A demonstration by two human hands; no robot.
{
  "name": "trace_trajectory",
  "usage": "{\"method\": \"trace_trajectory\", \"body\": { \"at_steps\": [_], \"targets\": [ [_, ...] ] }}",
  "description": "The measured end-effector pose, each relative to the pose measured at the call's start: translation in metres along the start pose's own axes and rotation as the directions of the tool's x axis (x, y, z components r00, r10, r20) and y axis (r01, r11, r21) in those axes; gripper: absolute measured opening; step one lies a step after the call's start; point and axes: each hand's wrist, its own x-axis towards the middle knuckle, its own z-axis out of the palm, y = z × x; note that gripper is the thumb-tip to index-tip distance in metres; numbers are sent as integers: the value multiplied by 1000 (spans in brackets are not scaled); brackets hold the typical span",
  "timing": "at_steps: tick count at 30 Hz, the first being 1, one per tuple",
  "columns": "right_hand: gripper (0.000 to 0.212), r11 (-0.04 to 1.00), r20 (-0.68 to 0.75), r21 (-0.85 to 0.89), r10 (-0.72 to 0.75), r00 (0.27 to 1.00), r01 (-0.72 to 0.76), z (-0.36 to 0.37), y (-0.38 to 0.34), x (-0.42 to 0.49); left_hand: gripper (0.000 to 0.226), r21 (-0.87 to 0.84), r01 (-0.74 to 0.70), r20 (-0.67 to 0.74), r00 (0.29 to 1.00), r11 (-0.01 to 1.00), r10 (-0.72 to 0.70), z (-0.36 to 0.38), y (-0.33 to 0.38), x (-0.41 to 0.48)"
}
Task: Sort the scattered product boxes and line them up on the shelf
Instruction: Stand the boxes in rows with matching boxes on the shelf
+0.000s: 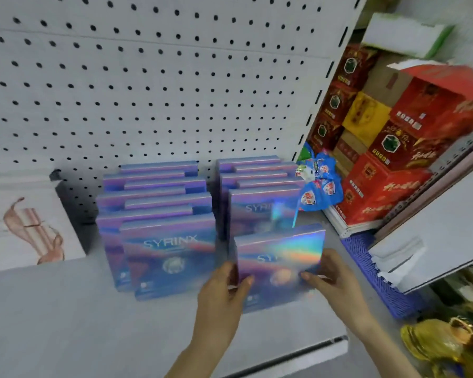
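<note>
Shiny blue-purple product boxes marked SYRINX stand upright in two rows on the white shelf (66,309). The left row (159,214) holds several boxes, staggered one behind another. The right row (260,192) runs back to the pegboard. At the front of the right row stands one holographic box (280,257). My left hand (224,293) grips its lower left edge with the thumb on the front face. My right hand (331,276) holds its right side, fingers curled onto the front.
A white box with a figure picture (25,230) stands at the left. Blue snack packets (320,184) lie at the right end by the shelf upright. Red and yellow cartons (380,148), a purple basket (377,276) and gold items (443,342) fill the right.
</note>
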Motion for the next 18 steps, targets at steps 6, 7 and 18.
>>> {"method": "trace_trajectory", "body": {
  "at_steps": [6, 7, 18],
  "targets": [
    [35, 1000, -55, 12, -27, 998, 28, -6, 18, 60, 36, -55, -43, -123, 992, 998, 36, 44, 11, 29],
    [35, 999, -60, 25, -25, 998, 26, -5, 21, 68, 37, -55, -68, -142, 988, 996, 60, 47, 13, 34],
    [37, 999, -75, 18, -45, 996, 46, 4, 26, 96, 48, 419, -320, -51, 926, 850, 374, 39, 3, 48]
  ]
}}
